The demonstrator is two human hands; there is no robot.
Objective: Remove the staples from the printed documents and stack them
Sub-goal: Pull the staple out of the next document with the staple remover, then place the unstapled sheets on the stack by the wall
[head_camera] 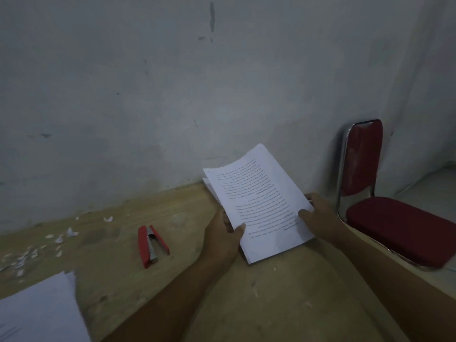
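Observation:
A thick printed document is held just above the wooden table, its far end lifted toward the wall. My left hand grips its left edge with the thumb on the top page. My right hand grips its right edge, thumb on the printed text. A red stapler lies open on the table to the left of my left hand. A stack of white sheets sits at the bottom left corner.
Small torn paper scraps litter the table's left side near the wall. A red padded chair with a chrome frame stands to the right of the table.

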